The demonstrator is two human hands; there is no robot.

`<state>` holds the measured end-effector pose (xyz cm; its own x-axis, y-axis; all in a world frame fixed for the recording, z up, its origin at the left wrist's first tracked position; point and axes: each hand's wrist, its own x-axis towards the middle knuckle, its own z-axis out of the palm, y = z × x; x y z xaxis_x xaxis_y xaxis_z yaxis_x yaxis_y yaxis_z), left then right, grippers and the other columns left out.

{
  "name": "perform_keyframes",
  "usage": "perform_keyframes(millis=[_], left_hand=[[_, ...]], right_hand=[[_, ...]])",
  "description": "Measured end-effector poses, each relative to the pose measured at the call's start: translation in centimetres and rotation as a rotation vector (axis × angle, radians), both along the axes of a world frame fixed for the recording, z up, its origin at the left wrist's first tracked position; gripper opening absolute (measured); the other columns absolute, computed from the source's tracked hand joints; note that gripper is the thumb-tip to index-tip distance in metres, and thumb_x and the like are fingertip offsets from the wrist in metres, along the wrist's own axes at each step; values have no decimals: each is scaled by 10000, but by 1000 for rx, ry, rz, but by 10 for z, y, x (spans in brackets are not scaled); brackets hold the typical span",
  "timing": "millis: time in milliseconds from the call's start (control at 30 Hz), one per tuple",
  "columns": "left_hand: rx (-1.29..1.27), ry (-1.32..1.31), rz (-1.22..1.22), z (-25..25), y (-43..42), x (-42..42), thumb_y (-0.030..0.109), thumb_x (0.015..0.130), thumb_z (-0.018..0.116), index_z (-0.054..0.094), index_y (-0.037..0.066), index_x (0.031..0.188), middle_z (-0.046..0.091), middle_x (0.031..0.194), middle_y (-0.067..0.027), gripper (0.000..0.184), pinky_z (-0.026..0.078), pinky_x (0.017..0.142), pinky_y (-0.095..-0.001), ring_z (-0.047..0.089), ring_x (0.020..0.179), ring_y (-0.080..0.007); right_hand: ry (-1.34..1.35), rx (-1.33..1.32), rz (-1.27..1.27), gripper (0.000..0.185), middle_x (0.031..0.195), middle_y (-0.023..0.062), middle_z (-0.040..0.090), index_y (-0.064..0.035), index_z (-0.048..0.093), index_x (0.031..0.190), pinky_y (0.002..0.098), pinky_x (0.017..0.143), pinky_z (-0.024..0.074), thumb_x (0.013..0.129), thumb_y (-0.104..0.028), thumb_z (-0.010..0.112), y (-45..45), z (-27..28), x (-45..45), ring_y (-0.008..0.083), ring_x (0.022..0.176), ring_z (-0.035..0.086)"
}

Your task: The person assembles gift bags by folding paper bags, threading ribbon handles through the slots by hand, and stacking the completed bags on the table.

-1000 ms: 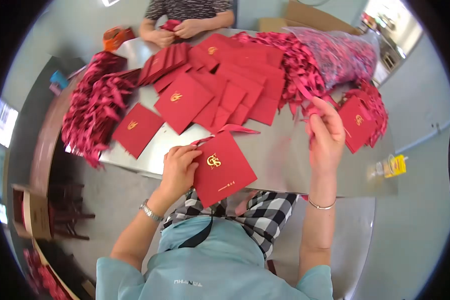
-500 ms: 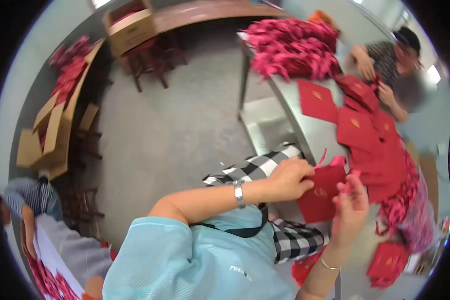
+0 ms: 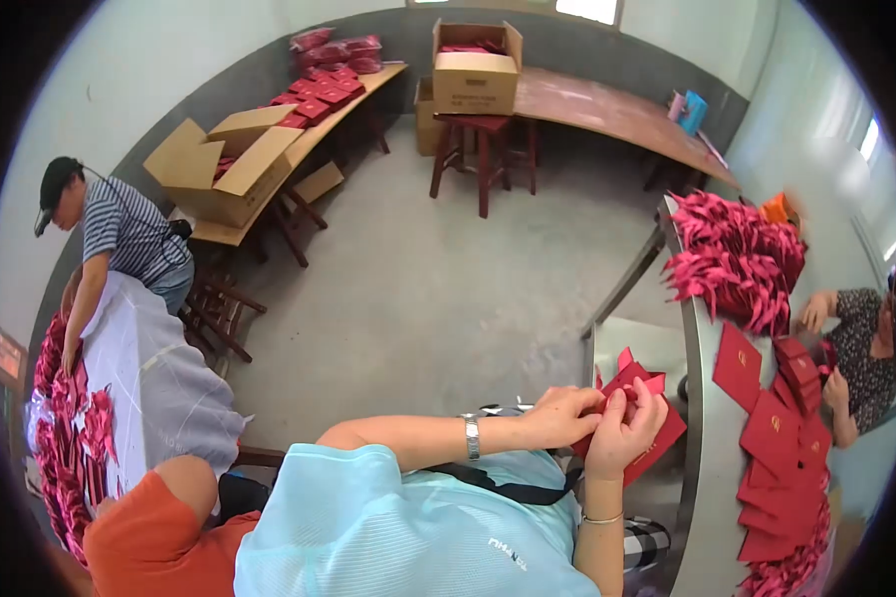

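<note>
A small dark red paper bag with a bright pink ribbon at its top is in front of me, beside the metal table. My left hand, with a watch on its wrist, is closed at the bag's upper left edge by the ribbon. Against it, my right hand pinches the ribbon between thumb and fingers and covers part of the bag. Fingertips of both hands nearly touch, so the exact hold on the ribbon is partly hidden.
To the right, the metal table bears flat red bags and a heap of ribboned bags. A person works across it. Two people sit or stand at left. Open cartons and wooden stools are farther back.
My hands have come together at the top of the bag; before, they were apart with the right one lifting a ribbon end. My view has turned left and up.
</note>
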<state>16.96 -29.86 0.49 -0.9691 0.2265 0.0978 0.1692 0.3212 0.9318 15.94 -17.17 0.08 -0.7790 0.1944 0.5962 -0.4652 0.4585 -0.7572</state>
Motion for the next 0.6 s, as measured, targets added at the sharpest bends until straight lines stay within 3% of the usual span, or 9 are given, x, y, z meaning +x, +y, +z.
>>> perform_keyframes(millis=[67, 200, 267, 333, 467, 567, 600], left_hand=[[-10, 2, 14, -2, 2, -5, 212, 861, 620, 645, 42, 1082, 676, 984, -167, 280, 502, 807, -424, 626, 927, -331], [-150, 294, 82, -7, 9, -15, 212, 830, 629, 695, 68, 958, 662, 825, -184, 203, 488, 745, -491, 622, 800, -385], [-320, 372, 95, -16, 13, -26, 163, 806, 630, 698, 82, 917, 668, 811, -144, 153, 471, 686, -484, 623, 776, -351], [-346, 438, 73, -7, 15, -35, 173, 808, 641, 696, 85, 902, 671, 787, -116, 140, 467, 721, -444, 619, 733, -321], [-65, 20, 16, -13, 9, -59, 157, 768, 738, 688, 81, 886, 672, 768, -66, 149, 413, 881, -368, 612, 737, -227], [-159, 57, 97, -13, 4, -61, 129, 754, 759, 701, 94, 883, 666, 754, -42, 146, 404, 918, -392, 608, 728, -201], [-150, 100, 176, -14, 5, -61, 128, 756, 757, 705, 100, 873, 664, 746, -35, 131, 400, 930, -397, 606, 718, -192]], right_hand=[[25, 8, -40, 237, 1107, 156, 527, 16, 634, 1085, 367, 801, 513, 851, -14, 651, -1, -1, -7, 268, 943, 577], [92, 237, -141, 231, 1006, 166, 576, -18, 664, 1043, 417, 852, 482, 814, -37, 686, 5, 6, -16, 333, 964, 573], [54, 215, -153, 259, 1030, 173, 591, -29, 665, 1043, 426, 868, 475, 788, -47, 705, 9, 5, -23, 341, 974, 577], [-8, 141, -128, 265, 1006, 169, 603, -23, 658, 1043, 413, 864, 476, 782, -45, 694, 14, 4, -36, 339, 966, 583], [-222, 165, 22, 201, 950, 151, 618, -7, 665, 990, 386, 777, 500, 802, -75, 683, 22, 6, -55, 316, 888, 611], [-327, 154, 93, 200, 922, 168, 641, -3, 669, 981, 384, 765, 504, 812, -109, 690, 19, -7, -68, 318, 858, 632], [-339, 167, 89, 174, 857, 136, 652, 7, 672, 965, 349, 685, 508, 820, -87, 682, 18, -13, -72, 259, 752, 633]])
